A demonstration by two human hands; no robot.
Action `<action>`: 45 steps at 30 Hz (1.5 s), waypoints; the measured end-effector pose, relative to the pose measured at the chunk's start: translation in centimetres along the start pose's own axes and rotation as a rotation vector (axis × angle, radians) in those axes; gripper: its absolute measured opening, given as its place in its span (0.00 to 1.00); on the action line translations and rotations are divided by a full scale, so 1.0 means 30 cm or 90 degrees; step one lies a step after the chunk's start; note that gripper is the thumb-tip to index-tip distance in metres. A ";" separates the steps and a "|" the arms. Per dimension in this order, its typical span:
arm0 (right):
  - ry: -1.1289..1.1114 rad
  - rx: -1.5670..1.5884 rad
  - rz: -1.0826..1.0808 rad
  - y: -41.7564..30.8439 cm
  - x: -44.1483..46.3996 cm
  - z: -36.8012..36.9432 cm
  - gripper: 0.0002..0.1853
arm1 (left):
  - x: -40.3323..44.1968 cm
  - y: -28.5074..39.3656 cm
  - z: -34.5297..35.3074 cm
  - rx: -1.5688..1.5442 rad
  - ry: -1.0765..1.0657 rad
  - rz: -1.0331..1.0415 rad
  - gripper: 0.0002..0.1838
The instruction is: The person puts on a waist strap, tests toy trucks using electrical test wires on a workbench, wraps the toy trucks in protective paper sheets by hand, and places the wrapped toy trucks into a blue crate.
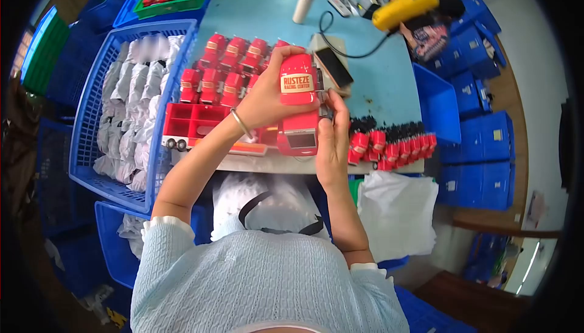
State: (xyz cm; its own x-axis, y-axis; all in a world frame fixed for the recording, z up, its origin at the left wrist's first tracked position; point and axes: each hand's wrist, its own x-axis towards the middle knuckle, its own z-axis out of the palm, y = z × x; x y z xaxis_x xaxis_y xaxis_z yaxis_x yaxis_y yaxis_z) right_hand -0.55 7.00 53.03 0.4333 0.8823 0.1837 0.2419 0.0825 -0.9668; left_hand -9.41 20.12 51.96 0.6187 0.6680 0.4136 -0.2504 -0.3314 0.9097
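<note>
A red toy truck cab [298, 98] with a "RUSTEZE RACING CENTER" label is held up over the table's near edge. My left hand [266, 97] is closed around its left side, fingers over the far end. At the right side, my right hand [332, 144] has thumb and fingers pressed against the cab's grey parts; the exact part between them is hidden. Below and left of the cab lies an open red toy trailer [182, 120] with compartments, partly covered by my left forearm. Rows of similar red cabs [232, 56] stand behind my left hand.
A blue crate [155, 168] of wrapped pieces stands at left. Red cabs with black parts [395, 150] line the right. Behind are a dark phone-like object [333, 67], a white bottle [305, 1] and a yellow tool [404, 10] with a cable. White sheets [398, 214] lie at near right.
</note>
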 end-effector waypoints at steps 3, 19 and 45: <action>0.069 0.085 -0.021 0.006 -0.091 -0.103 0.26 | 0.002 0.029 0.147 0.032 -0.062 0.007 0.41; 0.296 0.278 -0.118 0.046 -0.316 -0.418 0.25 | -0.242 0.158 0.669 -0.266 0.051 0.059 0.49; 0.195 -0.079 -0.376 -0.028 -0.192 -0.318 0.15 | -0.187 0.192 0.204 -0.443 0.034 -0.294 0.17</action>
State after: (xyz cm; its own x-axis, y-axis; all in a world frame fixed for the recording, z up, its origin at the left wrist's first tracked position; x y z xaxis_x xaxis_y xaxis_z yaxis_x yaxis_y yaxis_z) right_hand 5.03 -2.56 54.47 0.4196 0.5335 0.7344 0.6034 0.4405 -0.6647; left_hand -9.76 10.39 54.64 0.7406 0.6716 -0.0217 -0.3928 0.4590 0.7969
